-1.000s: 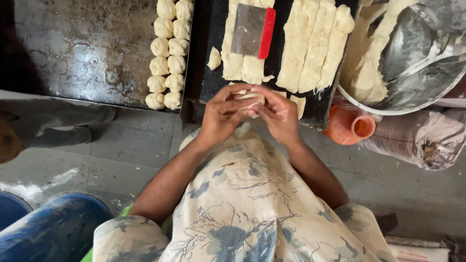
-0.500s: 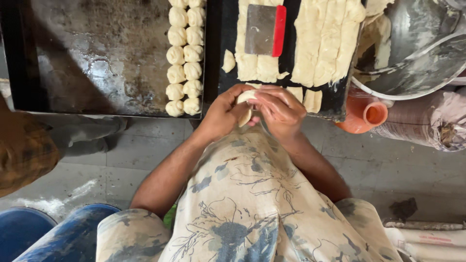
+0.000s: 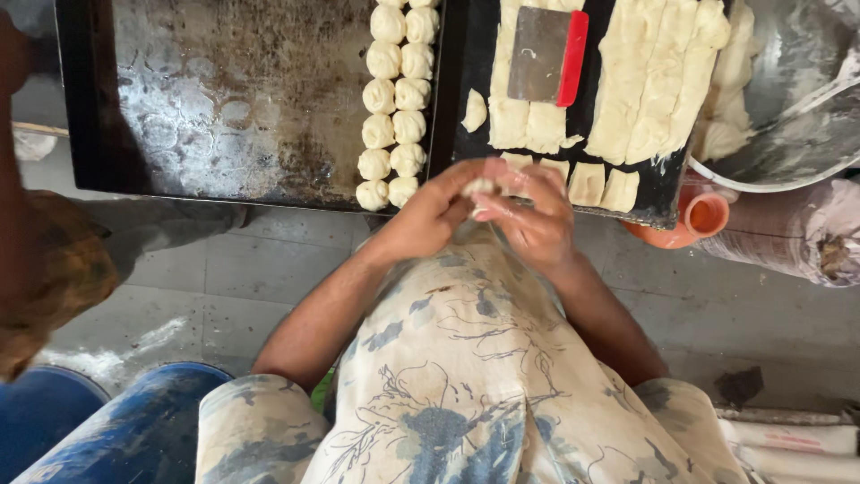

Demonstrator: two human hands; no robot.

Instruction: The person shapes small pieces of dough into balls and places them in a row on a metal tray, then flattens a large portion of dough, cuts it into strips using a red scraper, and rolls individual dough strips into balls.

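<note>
Small dough piece (image 3: 481,187) pinched between fingers of left hand (image 3: 430,215) and right hand (image 3: 537,224), clamped together, just below black board (image 3: 475,54) beside tray (image 3: 224,90) of dough balls (image 3: 394,99).

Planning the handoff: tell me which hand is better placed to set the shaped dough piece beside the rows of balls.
Left, probably. The left hand cups the dough piece with the right hand, but sits nearer the dough balls on the dark tray.
</note>
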